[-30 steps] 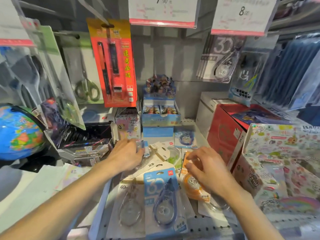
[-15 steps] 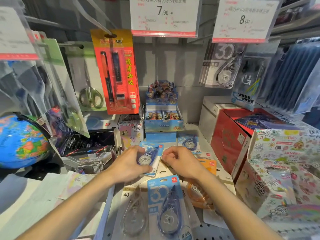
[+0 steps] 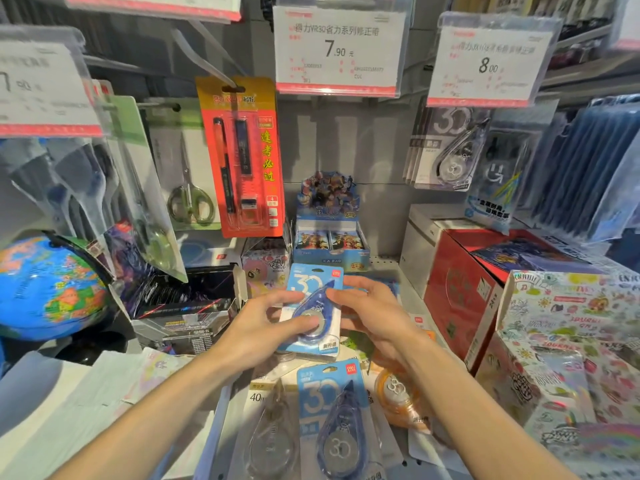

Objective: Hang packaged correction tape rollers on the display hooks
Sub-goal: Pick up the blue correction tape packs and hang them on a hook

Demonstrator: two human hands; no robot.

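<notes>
While both hands grip it, blue pack (image 3: 313,308) tilts.

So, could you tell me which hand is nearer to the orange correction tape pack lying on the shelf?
Right. The right hand is just above the orange correction tape pack, its forearm crossing it; the left hand is farther off, to the pack's left.

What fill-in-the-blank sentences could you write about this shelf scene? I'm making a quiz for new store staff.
1. The held blue correction tape pack is gripped by ____ hands.
2. The price tag above it reads ____ yuan.
3. The scissors pack hangs ____ of the red pen pack.
4. The globe sits at the far ____.

Missing words: both; 7.90; left; left
</notes>
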